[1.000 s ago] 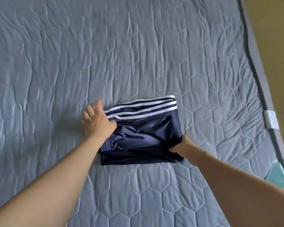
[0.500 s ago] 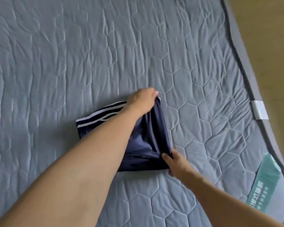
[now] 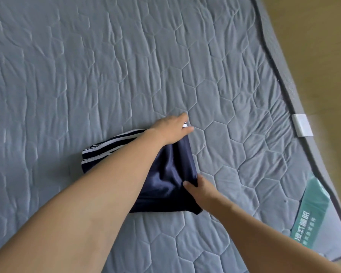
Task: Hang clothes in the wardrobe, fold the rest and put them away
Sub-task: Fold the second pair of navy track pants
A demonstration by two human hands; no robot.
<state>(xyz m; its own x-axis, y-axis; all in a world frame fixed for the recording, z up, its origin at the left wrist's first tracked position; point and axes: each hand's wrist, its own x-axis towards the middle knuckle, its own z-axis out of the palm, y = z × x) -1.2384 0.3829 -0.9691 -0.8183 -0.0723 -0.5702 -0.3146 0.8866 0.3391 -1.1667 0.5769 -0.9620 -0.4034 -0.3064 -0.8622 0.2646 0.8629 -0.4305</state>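
Note:
Navy shorts (image 3: pixel 171 174) with white side stripes lie folded on the grey quilted mattress (image 3: pixel 106 75). My left arm reaches across them, and my left hand (image 3: pixel 171 127) is at their far right corner, where a bit of white stripe shows between thumb and forefinger. Near me, my right hand (image 3: pixel 197 189) pinches the right edge of the shorts, thumb on top of the fabric. My left forearm hides the middle of the shorts.
The mattress edge runs down the right side, with wooden floor (image 3: pixel 323 46) beyond it. A white tag (image 3: pixel 302 125) sits on that edge, and a green printed label (image 3: pixel 309 215) lies at the near right corner.
My left hand has carried the left side of the shorts over to the right, folding them narrower. My right hand stayed on the right edge. The view has shifted right.

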